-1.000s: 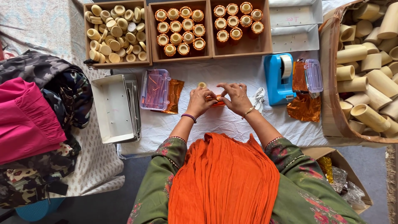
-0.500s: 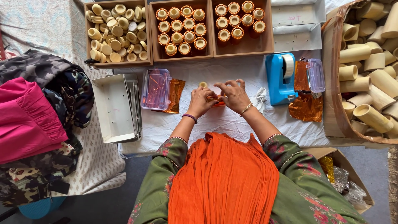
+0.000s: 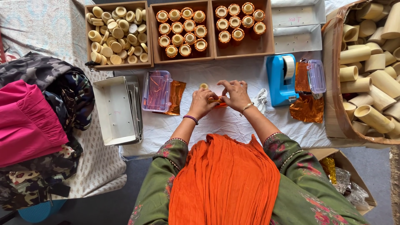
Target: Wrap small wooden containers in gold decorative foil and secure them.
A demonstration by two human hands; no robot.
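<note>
Both hands meet over the white cloth point(image 3: 233, 125) at centre — open cloth on every side of them, more toward six o'clock, tighter at nine where the clear plastic box point(image 3: 157, 90) sits on orange foil. At three o'clock stands the blue tape dispenser point(image 3: 282, 79), near but apart. At twelve, the wooden trays point(image 3: 210, 54) close off the far edge, and a lone pale ring point(image 3: 203, 86) lies just beyond the fingertips.

Left hand point(image 3: 202, 103) and right hand point(image 3: 236, 95) come in palm-down, wrists angled inward, fingers bent and pinched together on a small orange-wrapped piece point(image 3: 217, 102) held between them. Right fingers arch higher over it.

The piece is mostly covered by the fingers — its shape is hard to make out. At three o'clock the basket of bamboo tubes point(image 3: 333, 104) is cut off by the frame.
</note>
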